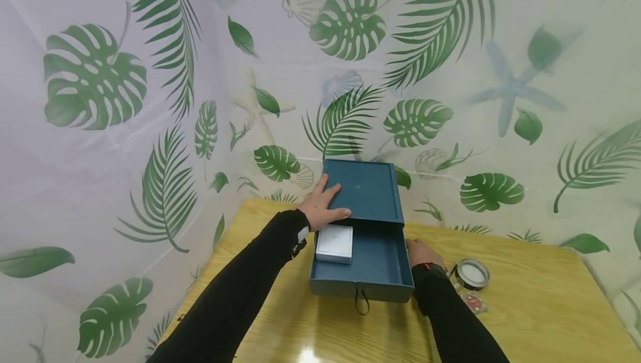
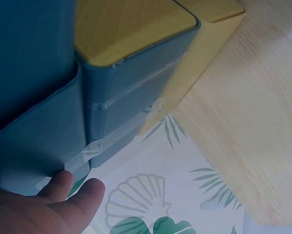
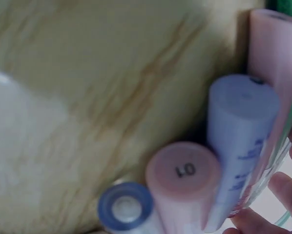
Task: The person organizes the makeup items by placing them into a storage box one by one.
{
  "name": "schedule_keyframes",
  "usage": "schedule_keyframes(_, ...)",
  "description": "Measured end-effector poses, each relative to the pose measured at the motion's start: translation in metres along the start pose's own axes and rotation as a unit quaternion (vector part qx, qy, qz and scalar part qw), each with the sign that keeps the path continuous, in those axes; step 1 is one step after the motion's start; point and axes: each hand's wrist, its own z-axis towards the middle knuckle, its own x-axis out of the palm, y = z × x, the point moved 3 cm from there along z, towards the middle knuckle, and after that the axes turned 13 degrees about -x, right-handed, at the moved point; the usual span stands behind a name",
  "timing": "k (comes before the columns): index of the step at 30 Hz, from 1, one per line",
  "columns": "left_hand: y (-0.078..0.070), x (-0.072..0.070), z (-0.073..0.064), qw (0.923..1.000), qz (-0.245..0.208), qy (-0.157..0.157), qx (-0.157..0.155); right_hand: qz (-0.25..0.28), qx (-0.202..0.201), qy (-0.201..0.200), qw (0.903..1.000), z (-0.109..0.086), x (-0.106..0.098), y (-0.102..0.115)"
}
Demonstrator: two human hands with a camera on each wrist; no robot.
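Observation:
A dark blue drawer box stands on the table, its drawer [image 1: 383, 265] pulled out towards me. Inside the drawer, at the left, lies a small white box [image 1: 334, 243]. My left hand [image 1: 320, 210] rests with fingers spread on the left part of the blue sleeve [image 1: 363, 187]. In the left wrist view, fingertips [image 2: 87, 200] show beside a blue surface. My right hand [image 1: 423, 254] is at the drawer's right side; its fingers are largely hidden there. In the right wrist view, fingers [image 3: 285, 192] show beside pink and lilac tubes [image 3: 241, 131].
Right of my right wrist are a round container [image 1: 472, 274] with a dark rim and a small red-and-clear item [image 1: 473, 302]. A ribbon loop [image 1: 361, 303] hangs from the drawer front. Behind the wooden table [image 1: 531, 290] rises a leaf-print cloth [image 1: 501, 129]. The left wrist view shows a yellow-topped block [image 2: 136, 27].

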Motion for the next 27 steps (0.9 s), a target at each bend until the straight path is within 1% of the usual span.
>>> schedule_keyframes(3,-0.001,0.002,0.000,1.0000,-0.002,0.001,0.003,-0.008,0.006,0.012,0.9999,-0.002,0.001,-0.006)
schedule_keyframes(7,-0.002,0.007,-0.001,1.0000,-0.005,0.001,0.006,0.008,0.013,0.016,0.9998,-0.007,-0.001,-0.014)
schedule_keyframes(10,0.000,0.010,-0.003,1.0000,-0.005,0.008,0.002,0.026,0.001,0.000,0.9997,-0.014,-0.009,-0.012)
schedule_keyframes(12,0.001,0.011,-0.004,0.9999,-0.003,0.012,0.001,0.026,-0.009,-0.015,0.9995,-0.020,-0.015,-0.009)
schedule_keyframes(18,0.003,0.007,-0.002,1.0000,-0.004,0.002,-0.003,0.020,-0.045,-0.064,0.9967,-0.029,-0.049,0.008)
schedule_keyframes(23,0.001,0.003,-0.001,1.0000,-0.001,0.001,-0.006,0.034,-0.066,-0.085,0.9936,-0.034,-0.075,0.020)
schedule_keyframes(27,0.000,-0.002,-0.001,1.0000,-0.002,-0.002,-0.008,0.040,-0.079,-0.108,0.9902,-0.039,-0.100,0.029)
